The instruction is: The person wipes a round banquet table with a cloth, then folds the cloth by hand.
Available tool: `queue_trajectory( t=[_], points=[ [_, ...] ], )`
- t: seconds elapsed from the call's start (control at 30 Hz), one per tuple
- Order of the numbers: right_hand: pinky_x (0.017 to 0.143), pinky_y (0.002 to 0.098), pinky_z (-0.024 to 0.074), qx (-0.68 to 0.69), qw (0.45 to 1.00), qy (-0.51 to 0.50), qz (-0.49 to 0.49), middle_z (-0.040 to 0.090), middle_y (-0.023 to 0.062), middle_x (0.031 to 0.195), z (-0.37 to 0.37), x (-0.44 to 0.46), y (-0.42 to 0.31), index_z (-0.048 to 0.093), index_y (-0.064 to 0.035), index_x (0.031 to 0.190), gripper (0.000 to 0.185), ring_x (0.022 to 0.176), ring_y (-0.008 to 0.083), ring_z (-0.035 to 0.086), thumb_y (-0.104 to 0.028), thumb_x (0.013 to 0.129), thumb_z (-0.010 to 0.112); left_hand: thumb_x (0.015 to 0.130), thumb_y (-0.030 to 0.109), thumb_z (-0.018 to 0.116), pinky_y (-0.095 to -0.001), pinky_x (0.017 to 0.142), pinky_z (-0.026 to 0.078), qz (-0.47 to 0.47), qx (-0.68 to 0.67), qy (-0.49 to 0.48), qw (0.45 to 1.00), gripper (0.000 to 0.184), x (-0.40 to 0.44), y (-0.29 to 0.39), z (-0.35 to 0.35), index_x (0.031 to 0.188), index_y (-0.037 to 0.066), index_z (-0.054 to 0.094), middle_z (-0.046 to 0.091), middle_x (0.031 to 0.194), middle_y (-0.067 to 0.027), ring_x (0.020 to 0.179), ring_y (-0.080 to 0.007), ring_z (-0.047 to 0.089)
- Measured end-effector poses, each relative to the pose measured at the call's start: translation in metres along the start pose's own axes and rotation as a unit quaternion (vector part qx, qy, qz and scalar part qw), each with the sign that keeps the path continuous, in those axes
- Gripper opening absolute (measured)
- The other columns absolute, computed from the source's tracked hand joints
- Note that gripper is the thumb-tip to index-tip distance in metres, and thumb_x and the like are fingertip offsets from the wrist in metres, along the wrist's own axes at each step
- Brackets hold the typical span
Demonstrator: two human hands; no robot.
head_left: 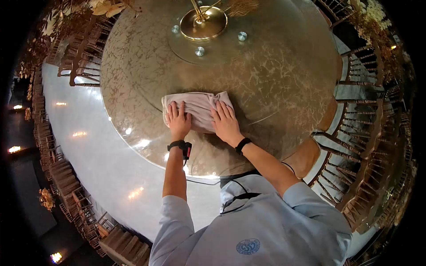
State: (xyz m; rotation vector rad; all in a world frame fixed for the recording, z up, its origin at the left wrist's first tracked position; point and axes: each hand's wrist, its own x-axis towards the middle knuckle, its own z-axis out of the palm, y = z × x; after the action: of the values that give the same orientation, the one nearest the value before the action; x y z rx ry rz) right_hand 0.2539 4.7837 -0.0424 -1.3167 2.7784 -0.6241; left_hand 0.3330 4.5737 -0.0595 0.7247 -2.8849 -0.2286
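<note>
One cloth (201,110), one table (284,84), two wristbands (175,144) (242,145) show.

One wide, rounded view looked forward and steeply down from the wearer's head, with the shirt (275,226) close at the bottom edge and the hands (179,123) near, around mid-frame. The round bench (288,88) stretched away toward the top, while chairs (375,128) curved along both sides.

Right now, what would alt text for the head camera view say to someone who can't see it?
A person's left hand and right hand rest on a pale pink cloth on a round, glossy table. Beyond the cloth stands a round gold base; wooden chairs flank the table.
</note>
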Motion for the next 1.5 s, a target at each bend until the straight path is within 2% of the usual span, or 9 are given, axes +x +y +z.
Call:
queue_trajectory(
  t=[0.17, 0.43, 0.63, 0.73, 0.93, 1.07, 1.17, 1.27, 1.5],
  points=[
    [0.113, 0.0444, 0.0194, -0.025, 1.0, 0.001, -0.012, 0.039, 0.0174, 0.143, -0.001, -0.003, 0.018, 0.048, -0.0035, 0.132, 0.051, 0.136, 0.0307, 0.031, -0.029, 0.09, 0.056, 0.083, 0.035, 0.057, -0.055, 0.106, 0.025, -0.004, 0.002, -0.008, 1.0, 0.059, -0.012, 0.019, -0.003, 0.138, 0.018, 0.045, 0.033, 0.147, -0.021, 0.135, -0.0401, 0.029],
    [0.111, 0.0466, 0.0228, -0.082, 0.996, 0.013, -0.022, 0.048, 0.0182, 0.136, -0.063, -0.028, 0.108, 0.054, -0.0056, 0.126, 0.042, 0.13, 0.0319, 0.039, -0.022, 0.088, 0.055, 0.08, 0.038, 0.063, -0.0595, 0.103, 0.025, -0.043, -0.03, -0.024, 0.998, 0.062, -0.025, 0.148, -0.001, 0.136, 0.015, 0.046, 0.036, 0.141, -0.0226, 0.133, -0.0445, 0.027],
    [0.11, 0.0495, 0.0255, -0.09, 0.994, 0.013, 0.055, 0.044, 0.0223, 0.138, -0.089, -0.048, 0.175, 0.05, -0.0064, 0.132, 0.045, 0.13, 0.0356, 0.039, -0.021, 0.089, 0.054, 0.085, 0.04, 0.06, -0.0613, 0.104, 0.022, 0.052, -0.099, -0.025, 0.993, 0.059, -0.019, 0.205, 0.015, 0.135, 0.013, 0.046, 0.033, 0.142, -0.0236, 0.134, -0.0446, 0.025],
    [0.111, 0.0517, 0.0207, -0.002, 0.997, 0.028, 0.078, 0.036, 0.0258, 0.143, -0.085, -0.048, 0.184, 0.044, -0.0079, 0.139, 0.052, 0.135, 0.0408, 0.03, -0.026, 0.091, 0.052, 0.089, 0.038, 0.054, -0.0562, 0.11, 0.016, 0.073, -0.117, 0.011, 0.99, 0.055, -0.02, 0.211, 0.021, 0.137, 0.013, 0.046, 0.028, 0.148, -0.0238, 0.137, -0.0437, 0.022],
    [0.112, 0.0536, 0.0152, -0.1, 0.988, 0.04, 0.107, 0.025, 0.0315, 0.146, -0.065, -0.043, 0.166, 0.039, -0.0105, 0.142, 0.06, 0.137, 0.0469, 0.021, -0.038, 0.09, 0.051, 0.089, 0.04, 0.052, -0.0541, 0.111, 0.018, 0.086, -0.129, 0.043, 0.987, 0.052, -0.017, 0.208, 0.025, 0.134, 0.013, 0.051, 0.034, 0.146, -0.0196, 0.136, -0.0403, 0.027],
    [0.111, 0.0541, 0.0164, -0.1, 0.988, 0.056, 0.107, 0.028, 0.0311, 0.145, -0.057, -0.043, 0.144, 0.04, -0.008, 0.142, 0.061, 0.136, 0.0457, 0.023, -0.037, 0.09, 0.052, 0.088, 0.037, 0.054, -0.0526, 0.111, 0.019, 0.094, -0.123, 0.037, 0.987, 0.051, -0.017, 0.188, 0.021, 0.135, 0.015, 0.05, 0.035, 0.146, -0.018, 0.137, -0.0388, 0.027],
    [0.111, 0.0536, 0.0175, -0.08, 0.989, 0.055, 0.109, 0.032, 0.0281, 0.144, -0.047, -0.043, 0.117, 0.041, -0.0045, 0.14, 0.059, 0.137, 0.0426, 0.025, -0.034, 0.09, 0.051, 0.088, 0.037, 0.054, -0.0518, 0.111, 0.02, 0.094, -0.112, 0.044, 0.988, 0.052, -0.015, 0.165, 0.016, 0.135, 0.016, 0.051, 0.037, 0.146, -0.0173, 0.136, -0.0378, 0.029],
    [0.113, 0.0494, 0.0196, -0.041, 0.998, 0.014, 0.037, 0.038, 0.0203, 0.143, -0.036, -0.038, 0.085, 0.045, -0.0033, 0.136, 0.053, 0.137, 0.0355, 0.03, -0.029, 0.09, 0.051, 0.087, 0.037, 0.054, -0.0507, 0.111, 0.02, 0.067, -0.088, 0.054, 0.992, 0.052, -0.009, 0.133, 0.009, 0.135, 0.017, 0.051, 0.037, 0.147, -0.0167, 0.136, -0.0367, 0.03],
    [0.113, 0.044, 0.0236, 0.047, 0.999, 0.005, -0.024, 0.038, 0.0192, 0.143, -0.01, -0.007, 0.015, 0.048, -0.0036, 0.133, 0.049, 0.136, 0.033, 0.032, -0.023, 0.088, 0.056, 0.088, 0.035, 0.051, -0.054, 0.111, 0.017, 0.004, -0.047, 0.074, 0.996, 0.049, 0.002, 0.064, 0.01, 0.132, 0.016, 0.054, 0.039, 0.145, -0.0168, 0.138, -0.0351, 0.028]
  ],
)
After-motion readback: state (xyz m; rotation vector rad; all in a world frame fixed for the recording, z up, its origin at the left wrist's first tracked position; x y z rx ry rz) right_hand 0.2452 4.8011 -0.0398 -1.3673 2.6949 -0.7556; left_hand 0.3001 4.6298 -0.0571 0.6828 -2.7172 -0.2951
